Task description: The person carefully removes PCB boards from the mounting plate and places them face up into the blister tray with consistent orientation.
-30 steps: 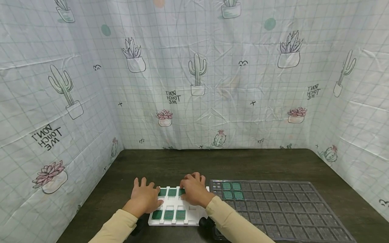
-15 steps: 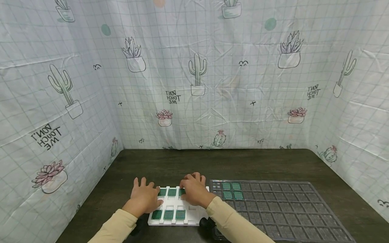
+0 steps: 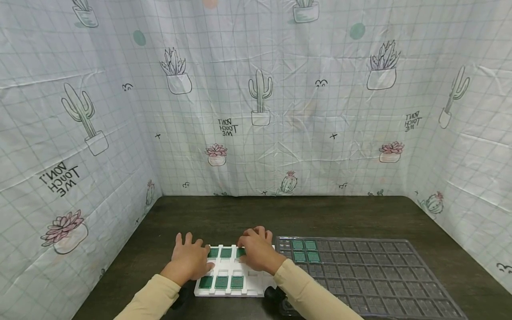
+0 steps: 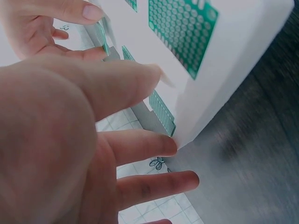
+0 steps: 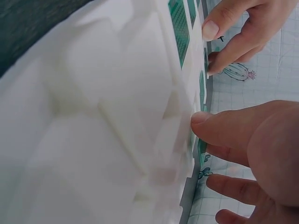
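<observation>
In the head view, my right hand (image 3: pixel 260 251) reaches over the far edge of a white slotted tray (image 3: pixel 230 266). Its thumb and index finger pinch a small green circuit board (image 3: pixel 240 252) at the far row; the left wrist view shows this board (image 4: pixel 103 38) upright between them. My left hand (image 3: pixel 190 261) rests at the tray's left end, fingers extended. Its index fingertip touches the tray's corner by another green board (image 4: pixel 162 113), and the thumb lies over the tray face. Three green boards (image 3: pixel 221 282) sit in the near row. Part of the far row is hidden by my right hand.
A clear plastic tray (image 3: pixel 360 266) with many compartments lies at the right, with several green boards (image 3: pixel 306 251) in its far left corner. Dark wrist-camera mounts (image 3: pixel 273 293) sit close to the white tray's near edge. A patterned curtain (image 3: pixel 280 111) encloses the dark table (image 3: pixel 224 213).
</observation>
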Motion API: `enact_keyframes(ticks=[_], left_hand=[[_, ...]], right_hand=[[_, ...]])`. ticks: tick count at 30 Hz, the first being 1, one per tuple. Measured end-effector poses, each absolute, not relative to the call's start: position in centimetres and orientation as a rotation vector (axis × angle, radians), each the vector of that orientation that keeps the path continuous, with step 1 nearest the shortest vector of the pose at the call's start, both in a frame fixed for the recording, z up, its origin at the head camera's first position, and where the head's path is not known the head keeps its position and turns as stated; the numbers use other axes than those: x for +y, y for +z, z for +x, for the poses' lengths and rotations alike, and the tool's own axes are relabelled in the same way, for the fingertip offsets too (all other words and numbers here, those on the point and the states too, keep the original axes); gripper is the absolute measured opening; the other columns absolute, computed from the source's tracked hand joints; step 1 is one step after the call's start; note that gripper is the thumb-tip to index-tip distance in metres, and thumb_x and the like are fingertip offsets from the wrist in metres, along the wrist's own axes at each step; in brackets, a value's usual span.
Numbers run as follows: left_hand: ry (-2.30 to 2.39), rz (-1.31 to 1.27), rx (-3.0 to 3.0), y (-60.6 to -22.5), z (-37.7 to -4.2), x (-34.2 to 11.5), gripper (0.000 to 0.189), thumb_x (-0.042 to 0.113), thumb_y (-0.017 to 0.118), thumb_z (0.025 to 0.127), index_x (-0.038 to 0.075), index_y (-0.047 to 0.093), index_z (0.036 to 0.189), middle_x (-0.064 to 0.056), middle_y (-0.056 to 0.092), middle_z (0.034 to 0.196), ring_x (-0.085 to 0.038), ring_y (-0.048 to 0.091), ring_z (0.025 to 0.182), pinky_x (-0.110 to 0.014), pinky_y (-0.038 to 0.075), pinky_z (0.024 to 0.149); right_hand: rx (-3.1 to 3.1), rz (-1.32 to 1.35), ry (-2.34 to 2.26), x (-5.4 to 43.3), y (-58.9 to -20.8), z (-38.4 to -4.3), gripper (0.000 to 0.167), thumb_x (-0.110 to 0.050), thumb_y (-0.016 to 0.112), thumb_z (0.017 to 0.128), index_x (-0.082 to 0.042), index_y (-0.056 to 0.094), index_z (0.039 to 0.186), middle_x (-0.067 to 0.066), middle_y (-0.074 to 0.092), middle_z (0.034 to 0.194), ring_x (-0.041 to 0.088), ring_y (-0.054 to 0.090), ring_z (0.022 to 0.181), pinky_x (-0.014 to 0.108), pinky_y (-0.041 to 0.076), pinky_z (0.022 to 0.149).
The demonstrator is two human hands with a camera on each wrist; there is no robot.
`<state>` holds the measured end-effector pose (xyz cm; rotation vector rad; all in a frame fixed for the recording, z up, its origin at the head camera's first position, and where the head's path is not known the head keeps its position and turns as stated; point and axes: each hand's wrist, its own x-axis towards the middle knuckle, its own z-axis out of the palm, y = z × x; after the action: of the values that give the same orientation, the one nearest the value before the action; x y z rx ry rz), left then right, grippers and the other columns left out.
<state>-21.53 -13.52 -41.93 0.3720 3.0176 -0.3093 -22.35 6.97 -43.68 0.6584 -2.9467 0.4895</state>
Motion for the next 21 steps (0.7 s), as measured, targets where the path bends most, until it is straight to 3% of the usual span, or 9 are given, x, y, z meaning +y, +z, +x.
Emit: enact_keyframes(ticks=[21], left_hand=[[-0.302, 0.378, 3.014, -41.9, -21.5, -13.5, 0.055, 0.05, 0.064, 0.089, 0.012, 0.063, 0.129, -0.014, 0.057, 0.136, -0.047, 0.036, 0.137, -0.071, 0.017, 0.112]], right_hand=[[-2.921, 0.662, 0.517, 8.5, -43.6, -21.6, 0.023, -0.023, 0.077, 0.085, -0.019, 0.071, 0.106, 0.01, 0.054, 0.139, 0.037, 0.034, 0.132, 0.063, 0.024, 0.104]])
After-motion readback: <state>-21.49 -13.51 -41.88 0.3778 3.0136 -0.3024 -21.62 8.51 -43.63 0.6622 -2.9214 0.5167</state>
